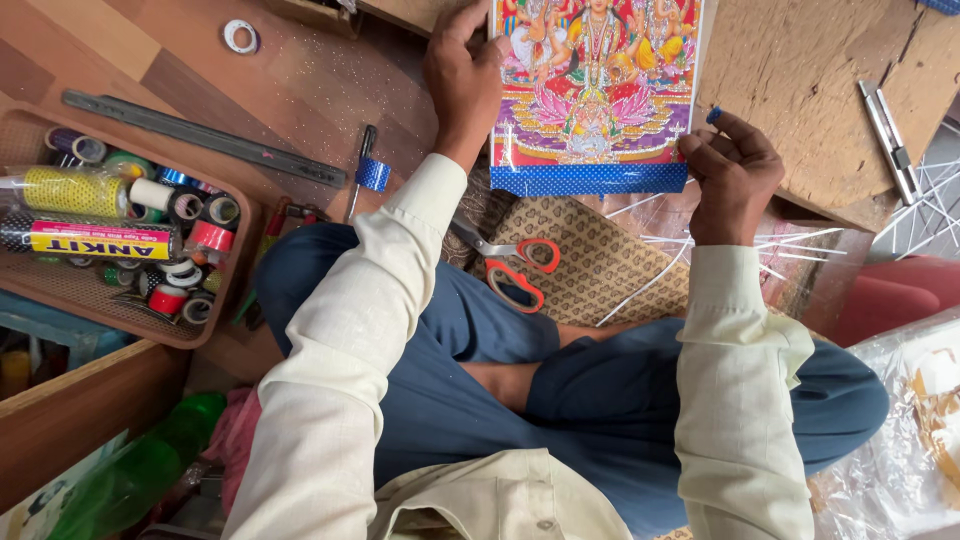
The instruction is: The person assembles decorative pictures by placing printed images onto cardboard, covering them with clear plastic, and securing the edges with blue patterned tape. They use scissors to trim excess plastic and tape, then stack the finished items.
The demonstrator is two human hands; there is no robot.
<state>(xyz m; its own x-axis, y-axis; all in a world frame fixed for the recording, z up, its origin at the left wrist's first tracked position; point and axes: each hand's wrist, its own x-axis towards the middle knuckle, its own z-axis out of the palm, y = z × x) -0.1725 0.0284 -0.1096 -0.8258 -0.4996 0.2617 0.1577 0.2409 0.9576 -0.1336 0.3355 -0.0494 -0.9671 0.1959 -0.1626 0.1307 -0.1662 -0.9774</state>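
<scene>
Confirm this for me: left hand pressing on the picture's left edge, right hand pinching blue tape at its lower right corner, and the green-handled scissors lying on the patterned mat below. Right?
Not quite. The scissors have red-orange handles, not green; the head view shows this. The rest holds: the left hand presses on the left edge of the picture, the right hand pinches blue tape at its lower right corner, and the scissors lie on the patterned mat.

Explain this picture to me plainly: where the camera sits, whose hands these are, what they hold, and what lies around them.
The camera sits on a person's head and looks down at their lap and hands; they sit cross-legged on the floor. The left hand presses on the edge of a colourful religious picture, which has a strip of blue glitter tape along its near edge. The right hand pinches the tape's end at the picture's corner. Orange-handled scissors lie on a patterned mat. To the left, a tray holds many tape rolls, beside a long dark ruler and a small blue tape roll.
</scene>
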